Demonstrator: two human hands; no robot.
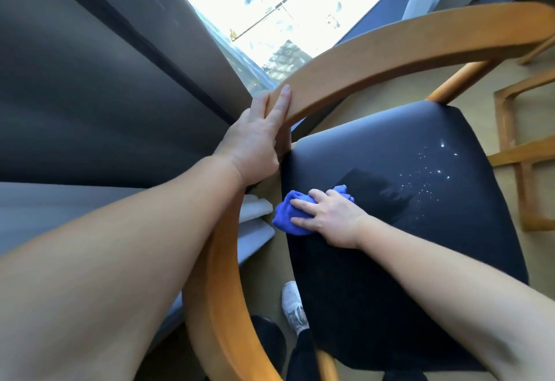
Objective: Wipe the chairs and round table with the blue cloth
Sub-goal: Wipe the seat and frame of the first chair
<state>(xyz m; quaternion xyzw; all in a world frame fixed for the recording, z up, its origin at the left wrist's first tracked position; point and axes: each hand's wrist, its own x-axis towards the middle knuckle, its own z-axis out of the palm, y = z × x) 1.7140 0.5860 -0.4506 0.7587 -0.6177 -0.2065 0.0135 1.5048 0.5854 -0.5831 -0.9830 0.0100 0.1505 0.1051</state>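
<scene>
A wooden chair with a curved back rail (390, 50) and a dark padded seat (420, 230) fills the middle of the view. My left hand (258, 137) grips the back rail at its bend, thumb on the rail's top face. My right hand (327, 215) presses a bunched blue cloth (288, 215) onto the seat near its left edge, fingers spread over the cloth. A darker wiped streak runs across the seat beside the hand, and white specks (432, 170) dot the seat to its right.
A dark curtain or wall panel (105, 95) stands close on the left, with a bright window (285, 5) behind the chair. A second wooden chair frame (516, 155) stands at the right. My white shoe (292, 305) is on the tan floor below the seat.
</scene>
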